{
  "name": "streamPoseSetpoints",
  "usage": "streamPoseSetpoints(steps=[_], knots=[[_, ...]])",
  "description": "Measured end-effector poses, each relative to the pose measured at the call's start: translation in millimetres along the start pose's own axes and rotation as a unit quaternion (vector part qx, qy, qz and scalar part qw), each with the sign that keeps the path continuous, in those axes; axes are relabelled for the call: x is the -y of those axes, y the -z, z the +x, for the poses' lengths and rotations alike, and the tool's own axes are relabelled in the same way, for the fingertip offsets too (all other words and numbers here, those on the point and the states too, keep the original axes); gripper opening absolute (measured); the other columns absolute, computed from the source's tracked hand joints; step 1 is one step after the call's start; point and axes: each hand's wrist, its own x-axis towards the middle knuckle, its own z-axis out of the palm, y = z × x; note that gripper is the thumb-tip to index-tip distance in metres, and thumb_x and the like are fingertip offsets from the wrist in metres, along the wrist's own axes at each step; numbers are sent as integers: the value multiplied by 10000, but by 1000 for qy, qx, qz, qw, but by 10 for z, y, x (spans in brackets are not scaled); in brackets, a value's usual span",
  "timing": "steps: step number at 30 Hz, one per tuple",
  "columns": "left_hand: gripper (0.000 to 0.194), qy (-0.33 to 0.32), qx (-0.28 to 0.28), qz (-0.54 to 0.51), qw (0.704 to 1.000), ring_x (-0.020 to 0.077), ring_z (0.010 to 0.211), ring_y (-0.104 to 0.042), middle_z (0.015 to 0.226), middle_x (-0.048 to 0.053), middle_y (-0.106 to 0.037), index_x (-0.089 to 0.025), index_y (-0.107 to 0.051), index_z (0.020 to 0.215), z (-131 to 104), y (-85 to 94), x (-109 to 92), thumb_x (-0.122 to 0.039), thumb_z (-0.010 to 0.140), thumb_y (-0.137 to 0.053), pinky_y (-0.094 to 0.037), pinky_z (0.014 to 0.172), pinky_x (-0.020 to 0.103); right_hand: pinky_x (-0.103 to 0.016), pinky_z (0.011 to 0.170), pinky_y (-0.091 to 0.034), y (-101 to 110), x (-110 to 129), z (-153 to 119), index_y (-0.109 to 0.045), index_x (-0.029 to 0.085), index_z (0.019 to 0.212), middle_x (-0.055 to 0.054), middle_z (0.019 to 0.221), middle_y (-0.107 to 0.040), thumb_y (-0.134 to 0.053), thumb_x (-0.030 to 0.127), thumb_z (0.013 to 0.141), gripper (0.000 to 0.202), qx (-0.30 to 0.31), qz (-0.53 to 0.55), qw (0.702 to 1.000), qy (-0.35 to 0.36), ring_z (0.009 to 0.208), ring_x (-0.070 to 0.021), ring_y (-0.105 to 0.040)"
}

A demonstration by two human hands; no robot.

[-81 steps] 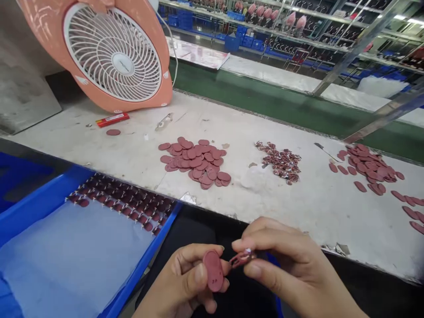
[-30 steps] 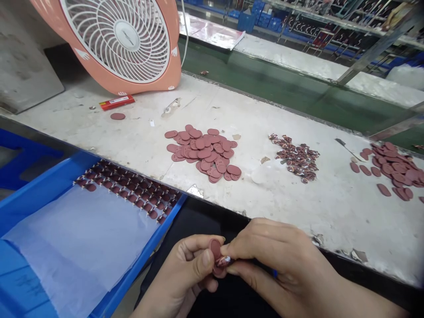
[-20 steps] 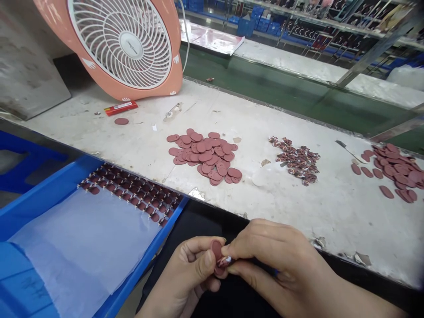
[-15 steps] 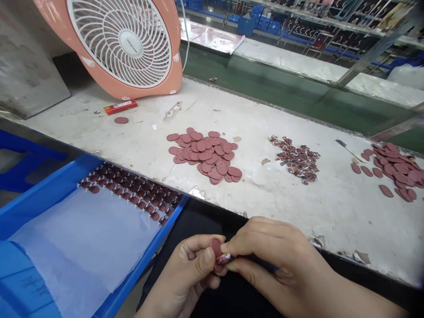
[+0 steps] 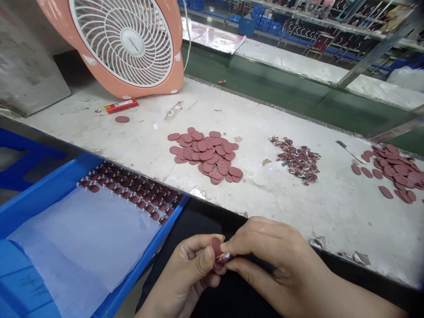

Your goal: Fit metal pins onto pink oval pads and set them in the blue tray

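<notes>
dusky red, one flat oval disc (image 5: 216,245) stands on edge in the left hand (image 5: 190,267), pinched between thumb and fingers, over dark clothing (image 5: 238,302) and just off the near edge of the desk (image 5: 245,119). the right hand (image 5: 281,254) is narrow too, its thumb and forefinger drawn in around a small part with a whitish end (image 5: 225,257), which lies against the middle of the disc. whether it passes through the disc cannot be told, since the fingertips cover the join. to do this joining well, i would keep the left grip firm and low so the disc does not twist, and let only the right fingertips do the fine work. a gentle, straight push seems better than a hard one, as the small part looks thin enough to bend. it would help to turn the disc a little towards the eyes and check the fit before loosening either grip. on the desk sit a heap of oval discs (image 5: 206,154) and, to its right, a tangled heap of small parts (image 5: 298,160); the blue bin (image 5: 36,194) at the left holds neat rows of joined pieces (image 5: 132,187)
</notes>
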Motion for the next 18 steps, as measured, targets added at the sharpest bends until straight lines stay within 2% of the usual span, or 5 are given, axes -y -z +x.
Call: streamPoseSetpoints(steps=[15,18], knots=[[266,2,6,-16,1000,54,542,-562,593,-15,-651,-130,-792,766,17,24,8,-337,625,-882,-491,487,128,-251,736,-518,-2,-1,20,-641,196,978,-16,850,-722,-598,64,889,164,2,7,1000,-5,763,-132,-653],[263,9,16,-44,999,65,556,-603,631,-7,-691,-146,-794,775,39,46,13,-327,612,-891,-509,480,130,-228,804,-522,48,16,-29,-608,222,1121,-14,970,-718,-693,155,864,279,-22,-1,1000,-16,873,-132,-659]])
